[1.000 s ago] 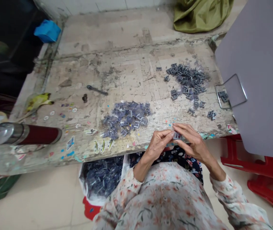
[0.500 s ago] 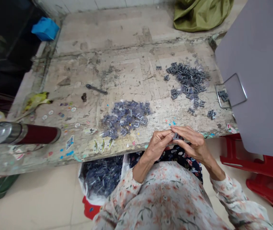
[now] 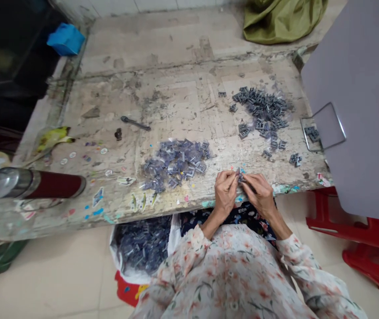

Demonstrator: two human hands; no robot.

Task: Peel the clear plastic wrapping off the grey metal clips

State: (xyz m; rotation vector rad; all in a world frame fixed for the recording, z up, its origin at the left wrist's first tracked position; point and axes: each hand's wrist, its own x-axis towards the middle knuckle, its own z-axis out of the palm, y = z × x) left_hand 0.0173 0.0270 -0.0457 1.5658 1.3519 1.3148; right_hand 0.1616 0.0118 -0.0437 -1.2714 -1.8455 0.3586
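Note:
At the table's front edge, my left hand point(image 3: 226, 190) and my right hand point(image 3: 258, 190) meet with fingertips pinched on one small grey plastic part point(image 3: 240, 175). Fingers cover most of that part, so its full shape is hidden. Left of my hands lies a pile of clear bluish plastic pieces point(image 3: 179, 161), some with grey parts in them. Farther back on the right is a heap of loose dark grey plastic parts point(image 3: 265, 106). A few of these parts lie apart, such as a small cluster point(image 3: 295, 160) near the right edge.
A dark red thermos point(image 3: 58, 184) lies at the left, near a banana peel point(image 3: 53, 138). A dark rod point(image 3: 135, 123) rests mid-table. Below the edge stands a white sack point(image 3: 114, 257) full of similar pieces. A grey panel point(image 3: 358, 102) and red stool point(image 3: 369, 235) border the right.
Both hands have moved slightly up and closer together over the table edge. The fingers, flatter before, now pinch the grey plastic part at its two sides.

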